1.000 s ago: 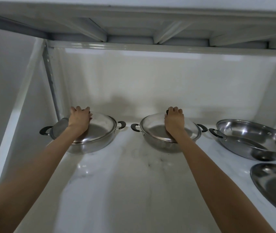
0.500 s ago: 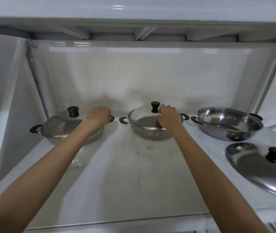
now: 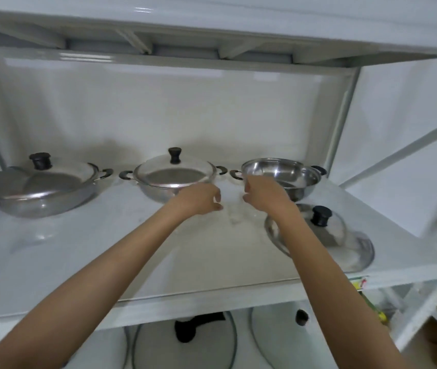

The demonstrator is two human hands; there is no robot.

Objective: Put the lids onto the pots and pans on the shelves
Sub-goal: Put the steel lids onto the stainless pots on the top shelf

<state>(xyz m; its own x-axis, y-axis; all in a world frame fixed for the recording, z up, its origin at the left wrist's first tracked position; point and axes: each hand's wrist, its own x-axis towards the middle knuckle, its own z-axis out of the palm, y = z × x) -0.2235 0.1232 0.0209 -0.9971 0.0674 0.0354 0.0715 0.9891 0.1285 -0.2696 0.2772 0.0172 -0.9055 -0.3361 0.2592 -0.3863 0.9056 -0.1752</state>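
Both hands (image 3: 198,197) (image 3: 262,194) off two lidded pans (image 3: 39,190) (image 3: 172,179), fingers loosely apart, empty; one open pan (image 3: 281,173), one loose lid (image 3: 326,235).

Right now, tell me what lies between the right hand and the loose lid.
Nothing: head view shows only bare shelf between right hand and lid.

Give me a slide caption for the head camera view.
Two lidded pots, one open pot, its lid beside it; both empty hands hover between.

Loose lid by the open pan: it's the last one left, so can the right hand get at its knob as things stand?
Probably yes: the right hand is empty, and the lid lies beside that forearm with its knob uncovered.
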